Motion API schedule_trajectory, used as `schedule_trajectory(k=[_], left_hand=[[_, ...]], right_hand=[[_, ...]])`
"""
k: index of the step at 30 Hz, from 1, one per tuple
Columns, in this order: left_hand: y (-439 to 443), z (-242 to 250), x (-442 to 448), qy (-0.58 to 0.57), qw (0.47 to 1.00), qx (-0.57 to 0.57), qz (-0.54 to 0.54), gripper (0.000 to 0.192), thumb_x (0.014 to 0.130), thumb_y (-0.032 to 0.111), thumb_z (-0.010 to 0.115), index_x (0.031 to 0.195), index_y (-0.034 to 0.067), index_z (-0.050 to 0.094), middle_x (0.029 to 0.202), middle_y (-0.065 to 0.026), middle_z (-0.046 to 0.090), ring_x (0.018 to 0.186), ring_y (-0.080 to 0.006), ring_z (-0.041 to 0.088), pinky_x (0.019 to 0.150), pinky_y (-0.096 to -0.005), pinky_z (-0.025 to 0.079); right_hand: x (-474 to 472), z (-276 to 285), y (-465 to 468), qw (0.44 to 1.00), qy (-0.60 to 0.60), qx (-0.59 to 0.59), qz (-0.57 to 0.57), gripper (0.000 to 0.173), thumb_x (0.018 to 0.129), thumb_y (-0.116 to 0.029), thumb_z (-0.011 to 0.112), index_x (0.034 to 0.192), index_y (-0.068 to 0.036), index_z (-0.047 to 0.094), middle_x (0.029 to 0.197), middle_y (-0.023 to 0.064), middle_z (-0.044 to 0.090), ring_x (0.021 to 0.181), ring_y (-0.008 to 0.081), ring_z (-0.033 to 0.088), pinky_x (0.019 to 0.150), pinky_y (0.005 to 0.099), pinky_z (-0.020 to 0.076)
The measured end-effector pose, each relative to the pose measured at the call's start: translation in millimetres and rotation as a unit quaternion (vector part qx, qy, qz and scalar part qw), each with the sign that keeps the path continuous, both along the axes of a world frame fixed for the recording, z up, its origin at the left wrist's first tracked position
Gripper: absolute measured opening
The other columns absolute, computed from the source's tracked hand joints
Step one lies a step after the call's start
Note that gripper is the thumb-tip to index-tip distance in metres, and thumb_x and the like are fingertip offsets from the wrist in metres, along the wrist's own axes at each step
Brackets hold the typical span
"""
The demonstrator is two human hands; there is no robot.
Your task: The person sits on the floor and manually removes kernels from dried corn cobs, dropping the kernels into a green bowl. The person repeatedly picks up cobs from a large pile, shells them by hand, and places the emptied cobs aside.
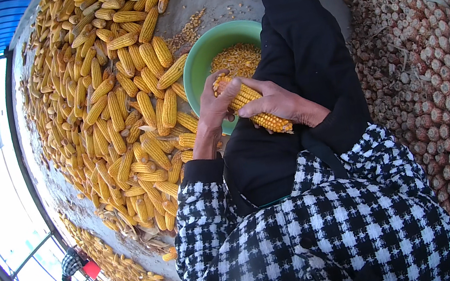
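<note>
A yellow ear of dried corn lies slantwise between my two hands, above my lap and the near edge of a green plastic basin. My left hand grips its far end, where a reddish patch of bare cob shows beside the thumb. Around the middle and lower part of the ear, my right hand is closed with the thumb on top. Loose corn kernels cover the basin's bottom. The fingers beneath the ear are mostly hidden.
A large heap of unshelled corn ears spreads to the left, touching the basin. Bare corn cobs are piled high on the right. Spilled kernels dot the concrete floor. Far left, another person is beside a red container.
</note>
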State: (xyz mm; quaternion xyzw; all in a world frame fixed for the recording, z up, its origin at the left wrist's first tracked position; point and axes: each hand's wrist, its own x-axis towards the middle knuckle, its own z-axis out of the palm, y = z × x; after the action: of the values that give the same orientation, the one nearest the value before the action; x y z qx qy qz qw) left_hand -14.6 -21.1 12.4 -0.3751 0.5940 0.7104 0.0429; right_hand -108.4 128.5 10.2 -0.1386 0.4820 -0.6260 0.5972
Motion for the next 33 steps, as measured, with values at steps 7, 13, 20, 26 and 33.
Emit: schedule_trajectory(k=[7, 13, 20, 26, 33], left_hand=[[-6.3, 10.4, 2.0, 0.021, 0.989, 0.147, 0.026, 0.046, 0.089, 0.016, 0.063, 0.132, 0.010, 0.046, 0.096, -0.0030, 0.058, 0.068, -0.0093, 0.056, 0.043, -0.0214, 0.038], [1.1, 9.6, 10.0, 0.100, 0.986, 0.134, 0.020, 0.051, 0.090, 0.018, 0.062, 0.136, 0.011, 0.041, 0.097, -0.0028, 0.057, 0.069, -0.0086, 0.055, 0.044, -0.0202, 0.036], [6.6, 1.5, 1.8, 0.093, 0.987, 0.109, 0.072, 0.048, 0.089, 0.021, 0.067, 0.131, 0.008, 0.046, 0.083, -0.0028, 0.057, 0.053, -0.0059, 0.048, 0.040, -0.0192, 0.035], [7.1, 3.1, -1.8, 0.036, 0.998, 0.028, 0.035, 0.044, 0.090, 0.020, 0.065, 0.128, 0.009, 0.047, 0.090, -0.0045, 0.059, 0.061, -0.0077, 0.053, 0.041, -0.0198, 0.036], [3.9, 7.4, 0.7, 0.094, 0.976, 0.170, 0.101, 0.048, 0.086, 0.017, 0.067, 0.128, 0.007, 0.047, 0.089, -0.0056, 0.060, 0.057, -0.0083, 0.055, 0.040, -0.0205, 0.038]], right_hand=[[-9.2, 10.2, 4.6, 0.997, -0.063, 0.029, 0.032, 0.077, 0.080, -0.013, 0.068, 0.147, -0.004, 0.033, 0.098, 0.0084, 0.063, 0.073, 0.0113, 0.062, 0.058, 0.0241, 0.0525], [-13.6, 12.5, 6.1, 0.988, -0.145, 0.031, 0.040, 0.076, 0.083, -0.019, 0.066, 0.149, -0.010, 0.029, 0.093, 0.0095, 0.064, 0.061, 0.0126, 0.063, 0.044, 0.0246, 0.0522], [-10.3, 12.4, 4.3, 0.991, -0.123, 0.031, 0.030, 0.077, 0.083, -0.017, 0.065, 0.150, -0.010, 0.026, 0.094, 0.0104, 0.063, 0.062, 0.0130, 0.062, 0.042, 0.0259, 0.0519], [-4.7, 18.0, -2.0, 0.998, -0.058, 0.014, -0.007, 0.077, 0.082, -0.011, 0.065, 0.149, -0.005, 0.026, 0.104, 0.0126, 0.063, 0.073, 0.0144, 0.064, 0.062, 0.0259, 0.0546], [-13.6, 21.3, 3.1, 0.992, -0.117, 0.027, 0.044, 0.078, 0.081, -0.008, 0.065, 0.149, -0.001, 0.025, 0.106, 0.0127, 0.063, 0.082, 0.0155, 0.064, 0.074, 0.0255, 0.0528]])
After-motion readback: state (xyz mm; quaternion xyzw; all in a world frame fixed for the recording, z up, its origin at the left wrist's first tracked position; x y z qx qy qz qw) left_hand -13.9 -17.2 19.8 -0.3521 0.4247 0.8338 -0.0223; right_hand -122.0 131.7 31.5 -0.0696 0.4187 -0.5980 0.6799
